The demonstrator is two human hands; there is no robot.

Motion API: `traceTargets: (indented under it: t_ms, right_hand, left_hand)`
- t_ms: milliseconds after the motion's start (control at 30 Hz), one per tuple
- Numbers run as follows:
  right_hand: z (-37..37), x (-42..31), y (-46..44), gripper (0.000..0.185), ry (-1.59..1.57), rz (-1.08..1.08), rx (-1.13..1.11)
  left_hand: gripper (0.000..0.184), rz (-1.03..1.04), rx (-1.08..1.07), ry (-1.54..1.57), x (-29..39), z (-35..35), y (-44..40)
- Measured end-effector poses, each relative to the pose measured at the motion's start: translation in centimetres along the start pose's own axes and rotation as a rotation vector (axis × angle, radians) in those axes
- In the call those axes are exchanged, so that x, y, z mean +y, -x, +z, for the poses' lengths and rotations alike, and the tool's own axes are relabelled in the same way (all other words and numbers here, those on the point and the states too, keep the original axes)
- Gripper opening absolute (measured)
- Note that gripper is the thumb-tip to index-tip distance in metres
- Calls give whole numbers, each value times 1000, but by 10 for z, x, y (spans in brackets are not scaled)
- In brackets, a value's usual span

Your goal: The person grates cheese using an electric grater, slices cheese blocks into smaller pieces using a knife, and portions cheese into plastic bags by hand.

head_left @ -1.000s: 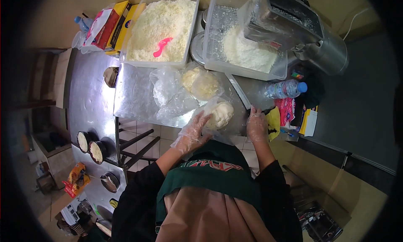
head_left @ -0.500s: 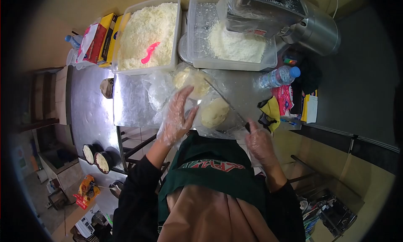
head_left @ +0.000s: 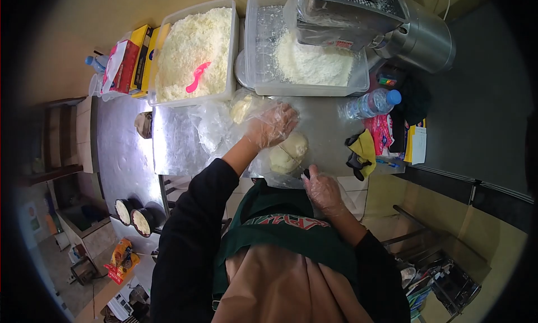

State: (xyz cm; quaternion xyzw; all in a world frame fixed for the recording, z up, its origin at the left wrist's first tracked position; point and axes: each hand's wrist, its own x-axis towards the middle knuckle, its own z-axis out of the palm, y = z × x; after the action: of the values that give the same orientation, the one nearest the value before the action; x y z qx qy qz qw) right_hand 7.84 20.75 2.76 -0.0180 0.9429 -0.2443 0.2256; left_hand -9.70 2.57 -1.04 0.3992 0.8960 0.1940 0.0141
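My right hand (head_left: 326, 193), in a clear plastic glove, grips the dark handle of a knife (head_left: 306, 173). The blade is hard to make out against a pale, rounded cheese-like lump (head_left: 287, 154), whose top shows a dividing line. Just beyond the lump is my left hand (head_left: 273, 124), also gloved, back upward and fingers curled; whatever lies under them is hidden. Beside that hand sits a second pale lump (head_left: 242, 107) in clear plastic, partly covered. Crumpled clear plastic (head_left: 212, 124) lies to the left on the metal table (head_left: 176, 141).
Two clear tubs stand at the back: one full of white shreds (head_left: 196, 48) with a pink scoop (head_left: 198, 76), the other (head_left: 308, 90) under a metal grating machine (head_left: 350, 17). A water bottle (head_left: 372, 103) and yellow-black cloth (head_left: 361, 154) are at right. Two dark round tins (head_left: 143, 221) sit lower left.
My left hand has moved right and forward, from beside the lumps to beyond the nearer one. My right hand has shifted left with the knife, now close to the nearer lump.
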Motion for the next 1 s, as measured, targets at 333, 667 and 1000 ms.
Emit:
traceTargets:
  t_ms: [333,667,1000]
  right_hand:
    - [7,25,-31,32,-95,-35,-96]
    - [45,43,-50,54,-187,74,-315]
    - [33,36,-32,36,-143,-147,-30]
  left_hand:
    - [20,-163,-98,51,5,11,-7]
    - [25,-171,-83,51,-5,38,5]
    - [23,-246,172,466,11,-28,23]
